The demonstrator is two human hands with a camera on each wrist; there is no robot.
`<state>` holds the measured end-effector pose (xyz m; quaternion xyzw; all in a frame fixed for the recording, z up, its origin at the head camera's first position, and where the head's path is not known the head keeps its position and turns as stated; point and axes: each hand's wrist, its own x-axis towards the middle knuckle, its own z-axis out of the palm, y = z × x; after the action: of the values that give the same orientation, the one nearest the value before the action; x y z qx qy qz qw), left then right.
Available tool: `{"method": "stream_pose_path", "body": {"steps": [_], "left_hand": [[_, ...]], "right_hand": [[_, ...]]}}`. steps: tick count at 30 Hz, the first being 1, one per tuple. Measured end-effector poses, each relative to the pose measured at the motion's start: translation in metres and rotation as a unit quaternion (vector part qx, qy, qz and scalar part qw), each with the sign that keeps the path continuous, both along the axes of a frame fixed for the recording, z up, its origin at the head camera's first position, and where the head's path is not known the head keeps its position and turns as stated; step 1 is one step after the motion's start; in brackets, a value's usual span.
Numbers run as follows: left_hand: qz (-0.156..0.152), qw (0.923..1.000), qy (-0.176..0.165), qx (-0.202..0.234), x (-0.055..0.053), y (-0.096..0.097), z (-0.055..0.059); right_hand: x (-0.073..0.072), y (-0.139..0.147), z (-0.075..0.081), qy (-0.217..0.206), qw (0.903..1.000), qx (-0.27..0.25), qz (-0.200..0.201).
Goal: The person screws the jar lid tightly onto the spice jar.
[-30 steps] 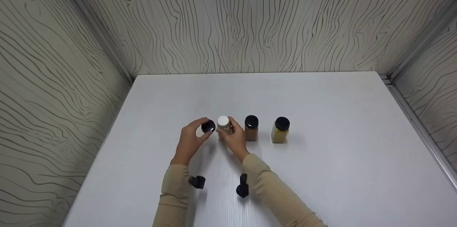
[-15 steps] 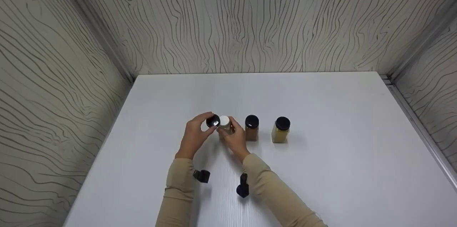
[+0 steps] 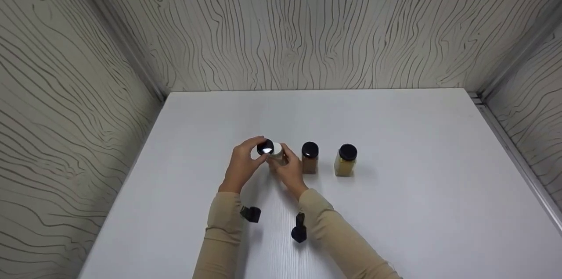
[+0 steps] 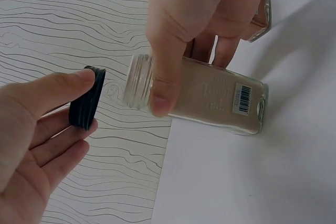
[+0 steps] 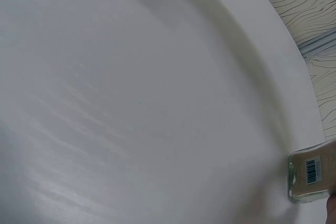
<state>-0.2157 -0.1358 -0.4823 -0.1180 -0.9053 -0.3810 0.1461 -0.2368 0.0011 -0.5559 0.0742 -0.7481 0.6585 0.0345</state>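
My left hand (image 3: pixel 240 166) pinches a black screw cap (image 4: pixel 87 99) between thumb and fingers. The cap is off the jar and faces its neck, with a narrow gap between them in the left wrist view. My right hand (image 3: pixel 290 174) grips a square glass spice jar (image 4: pixel 215 98) of beige powder, thumb near the threaded neck (image 4: pixel 137 81). A white top (image 3: pixel 277 149) shows on that jar in the head view, partly overlapped by the cap. A small barcode label (image 4: pixel 242 99) sits low on its side. Only the jar's base end and a fingertip show in the right wrist view.
Right of my hands stand two upright jars with black caps, one with brown contents (image 3: pixel 310 164) and one with yellow (image 3: pixel 344 166). The white table (image 3: pixel 417 209) ends at wood-grain panels (image 3: pixel 307 29) behind and at the sides. A black wrist camera (image 3: pixel 252 214) hangs at the left sleeve.
My left hand has moved right and slightly away from me with the cap, closing in on the jar's top. The right hand and the standing jars have stayed in place.
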Motion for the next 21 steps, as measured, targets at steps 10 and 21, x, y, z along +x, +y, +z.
{"method": "stream_pose_path", "body": {"steps": [10,21], "left_hand": [[-0.01,0.9999,0.007,-0.004,-0.0019,0.0038,-0.0034],[-0.021,0.9998,-0.007,0.001,-0.0077,0.01,-0.0065]], "right_hand": [[-0.0001,0.001,-0.0001,0.01,0.9999,0.007,0.004],[-0.0012,0.0016,-0.002,0.008,0.9999,0.012,-0.001]]}}
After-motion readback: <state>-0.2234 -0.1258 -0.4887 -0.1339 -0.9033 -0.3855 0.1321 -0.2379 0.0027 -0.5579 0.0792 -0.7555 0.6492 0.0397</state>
